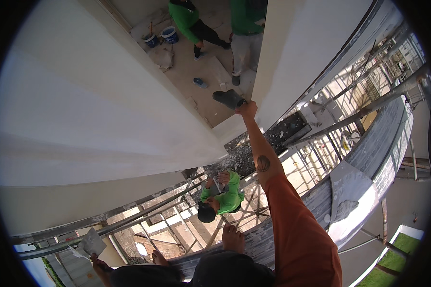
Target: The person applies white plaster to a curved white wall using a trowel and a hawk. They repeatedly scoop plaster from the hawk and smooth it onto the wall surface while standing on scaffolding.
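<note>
My right arm, in an orange-red sleeve, reaches up and forward. At its end my right hand (246, 110) is closed on a dark grey shoe-shaped thing (228, 99), held in front of the opening between two pale walls. I cannot make out its exact kind. Low at the left, my left hand (100, 269) grips a flat grey square plate (92, 243), and a second pale blade-like piece (79, 253) shows beside it. Part of the left hand is dark and hard to see. My bare feet (233, 238) are close to the curved grey ledge (254, 246).
Below me a person in green (227, 193) stands among scaffold pipes (177, 196). Inside the opening are two people in green (184, 21), buckets (169, 34) and a loose shoe (199, 82). A pale board (340, 182) carrying grey paste lies on the ledge at right. A speckled plank (287, 131) runs below my arm.
</note>
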{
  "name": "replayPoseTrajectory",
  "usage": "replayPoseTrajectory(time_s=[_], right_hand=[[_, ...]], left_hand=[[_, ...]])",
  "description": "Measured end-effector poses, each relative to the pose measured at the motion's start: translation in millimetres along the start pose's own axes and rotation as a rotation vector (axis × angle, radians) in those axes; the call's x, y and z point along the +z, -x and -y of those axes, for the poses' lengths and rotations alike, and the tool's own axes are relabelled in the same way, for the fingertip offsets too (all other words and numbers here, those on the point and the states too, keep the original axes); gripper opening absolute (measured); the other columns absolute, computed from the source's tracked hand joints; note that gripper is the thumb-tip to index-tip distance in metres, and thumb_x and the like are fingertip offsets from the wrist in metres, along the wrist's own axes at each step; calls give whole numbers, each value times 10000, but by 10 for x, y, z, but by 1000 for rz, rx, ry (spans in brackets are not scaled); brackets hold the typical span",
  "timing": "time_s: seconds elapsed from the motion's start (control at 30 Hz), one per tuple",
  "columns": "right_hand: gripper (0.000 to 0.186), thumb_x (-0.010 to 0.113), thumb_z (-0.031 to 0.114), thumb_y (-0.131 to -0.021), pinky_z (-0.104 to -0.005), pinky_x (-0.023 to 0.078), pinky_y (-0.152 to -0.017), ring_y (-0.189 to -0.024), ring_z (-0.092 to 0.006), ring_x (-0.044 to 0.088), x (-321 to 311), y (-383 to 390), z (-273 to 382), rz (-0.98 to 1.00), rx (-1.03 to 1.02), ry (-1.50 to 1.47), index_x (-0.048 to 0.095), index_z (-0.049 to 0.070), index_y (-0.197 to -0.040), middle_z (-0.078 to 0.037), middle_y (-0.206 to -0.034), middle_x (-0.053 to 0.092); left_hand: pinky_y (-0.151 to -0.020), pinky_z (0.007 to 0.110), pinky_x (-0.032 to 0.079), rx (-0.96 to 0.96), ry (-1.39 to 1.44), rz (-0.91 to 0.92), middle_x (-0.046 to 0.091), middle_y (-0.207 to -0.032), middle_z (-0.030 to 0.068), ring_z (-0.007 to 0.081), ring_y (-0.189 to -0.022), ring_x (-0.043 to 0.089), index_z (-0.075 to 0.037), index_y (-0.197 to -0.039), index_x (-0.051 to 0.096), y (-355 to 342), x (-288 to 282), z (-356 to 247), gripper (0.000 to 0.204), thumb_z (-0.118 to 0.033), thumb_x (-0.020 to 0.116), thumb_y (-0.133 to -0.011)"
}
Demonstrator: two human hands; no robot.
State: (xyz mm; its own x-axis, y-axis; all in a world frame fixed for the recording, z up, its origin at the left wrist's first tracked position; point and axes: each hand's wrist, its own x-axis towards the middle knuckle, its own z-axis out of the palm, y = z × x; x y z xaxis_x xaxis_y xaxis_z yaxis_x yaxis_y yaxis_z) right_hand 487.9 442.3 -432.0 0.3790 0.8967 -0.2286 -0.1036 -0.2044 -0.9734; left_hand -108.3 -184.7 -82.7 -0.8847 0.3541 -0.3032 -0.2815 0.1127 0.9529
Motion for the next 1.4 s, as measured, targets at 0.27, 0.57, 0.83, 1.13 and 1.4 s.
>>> replayPoseTrajectory(time_s=[0.27, 0.57, 0.83, 1.13, 1.4], right_hand=[[306, 478, 54, -926, -338, 613, -547, -742, -279, 700, -154, 587, 588, 157, -131, -285, 533, -132, -1163, -171, -984, 614], [318, 491, 70, -910, -321, 573, -526, -674, -240, 689, -398, 1462, -676, 106, 269, -158, 552, -83, -1182, -153, -921, 655], [190, 550, 154, -808, -340, 517, -522, -591, -208, 642, 212, 2788, -1541, 1040, -85, 298, 681, 23, -850, -116, -701, 656], [225, 536, 183, -881, -308, 522, -485, -582, -173, 665, 1153, 4058, -342, 1417, 175, 248, 665, 1, -909, -121, -740, 668], [366, 596, 160, -927, -284, 541, -632, -761, -141, 642, 1534, 4757, 953, 1757, 162, -195, 548, 29, -1265, -73, -1009, 675]], left_hand=[[-428, 157, 339, 58, -103, -92, 504, -653, -74, -4, -515, 444, -112, -942, 586, 305, 387, -130, 131, -219, 655, -911], [-423, 157, 352, 188, -117, 18, 474, -614, -78, -4, -499, 442, -110, -981, 595, 60, 283, -376, 129, -152, 678, -891], [-473, 166, 371, 137, -262, 43, 518, -759, -54, 3, -569, 446, -94, -1034, 568, 134, 483, -651, 186, -115, 671, -880], [-512, 180, 374, 225, -194, 102, 511, -714, -52, 16, -571, 450, -127, -914, 516, 635, 1474, -604, 180, -45, 666, -858], [-538, 198, 381, 56, -120, 252, 523, -701, -45, 37, -567, 465, -126, -913, 540, 583, 2224, -379, 242, 18, 702, -804]])
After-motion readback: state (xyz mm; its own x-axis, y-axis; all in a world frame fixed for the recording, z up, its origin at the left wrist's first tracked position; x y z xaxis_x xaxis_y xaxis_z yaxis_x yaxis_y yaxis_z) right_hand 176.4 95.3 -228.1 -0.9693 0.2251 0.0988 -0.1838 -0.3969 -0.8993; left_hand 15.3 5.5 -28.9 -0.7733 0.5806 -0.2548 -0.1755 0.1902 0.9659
